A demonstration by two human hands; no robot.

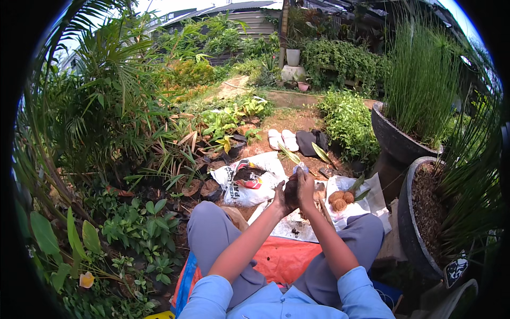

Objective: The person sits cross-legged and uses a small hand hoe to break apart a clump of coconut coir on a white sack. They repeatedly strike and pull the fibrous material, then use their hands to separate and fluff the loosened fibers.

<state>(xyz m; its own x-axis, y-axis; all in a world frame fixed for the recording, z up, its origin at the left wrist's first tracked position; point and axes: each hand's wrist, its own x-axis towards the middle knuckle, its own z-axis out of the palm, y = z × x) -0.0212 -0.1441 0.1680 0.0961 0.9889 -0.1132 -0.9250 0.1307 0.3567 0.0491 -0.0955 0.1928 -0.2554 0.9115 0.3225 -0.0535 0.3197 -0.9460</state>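
My left hand [281, 198] and my right hand [306, 186] are cupped together in front of my knees, both smeared with dirt. Pressed between them is a dark clump of soil [292, 191], partly hidden by the fingers. Just beyond the fingertips shows a small clear plastic item [301, 167], too small to name. Below the hands lies a white sheet [305, 235] scattered with soil crumbs. To the left, an opened white sack [235, 195] with printing holds dark potting soil [249, 173]. Brown fibre-wrapped balls [338, 205] rest together on white plastic to the right.
Pale slippers [283, 140] and a black cloth or bag [306, 143] lie ahead, near cut variegated leaves [322, 153]. Large dark planters [414, 223] with reed-like plants flank my right. Dense foliage [139, 223] borders the left. An orange tarp [285, 255] lies beneath me.
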